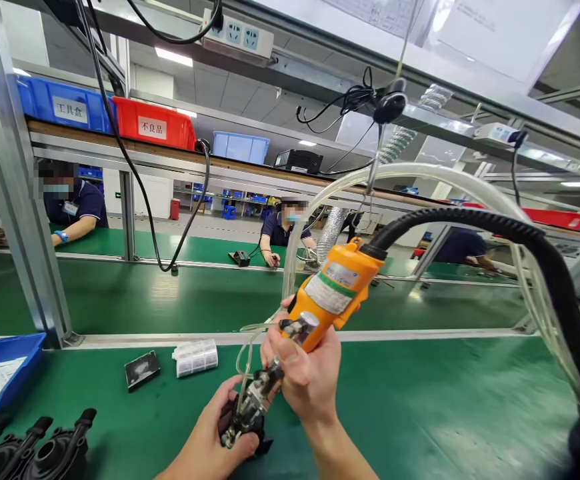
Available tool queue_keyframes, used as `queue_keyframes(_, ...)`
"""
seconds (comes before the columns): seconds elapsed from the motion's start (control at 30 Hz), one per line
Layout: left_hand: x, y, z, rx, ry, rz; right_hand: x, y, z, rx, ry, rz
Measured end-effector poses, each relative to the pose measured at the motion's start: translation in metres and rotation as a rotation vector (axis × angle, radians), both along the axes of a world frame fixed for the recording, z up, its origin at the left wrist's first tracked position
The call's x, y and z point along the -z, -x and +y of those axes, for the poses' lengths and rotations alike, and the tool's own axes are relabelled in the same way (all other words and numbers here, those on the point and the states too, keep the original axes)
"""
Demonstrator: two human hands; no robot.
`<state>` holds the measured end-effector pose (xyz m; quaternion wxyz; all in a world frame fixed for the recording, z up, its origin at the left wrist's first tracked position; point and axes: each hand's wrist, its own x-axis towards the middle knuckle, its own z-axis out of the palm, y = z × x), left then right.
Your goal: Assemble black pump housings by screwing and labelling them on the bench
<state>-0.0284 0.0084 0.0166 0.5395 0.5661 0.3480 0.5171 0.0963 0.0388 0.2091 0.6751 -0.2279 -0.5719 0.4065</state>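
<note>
An orange power screwdriver (337,283) with a metal nose and a thick black hose is gripped in my right hand (310,367), fingers wrapped round its body. It tilts down to the left. At its tip, my left hand (220,427) closes round a small black plastic part (259,433), thumb at the front and fingers behind. The metal nose (255,397) meets or hides the top of that part; whether the tip touches it I cannot tell. Thin clear tubing (243,360) runs along the nose.
Black plastic housings (55,450) stand at lower left, below a blue tray (7,380). A dark block (142,371) and a roll of labels (196,358) lie on the green bench. The hose (545,267) arches over the right side. Co-workers (285,230) sit across.
</note>
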Motion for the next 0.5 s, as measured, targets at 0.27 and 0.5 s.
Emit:
queue_keyframes(0.27,-0.036,-0.001,-0.012,-0.004,0.001,-0.019,-0.008,0.021,-0.012,0.092,-0.039,-0.147)
queue_keyframes(0.5,-0.03,-0.001,-0.008,-0.043,0.0,0.001,-0.003,0.018,-0.009,0.122,-0.026,-0.119)
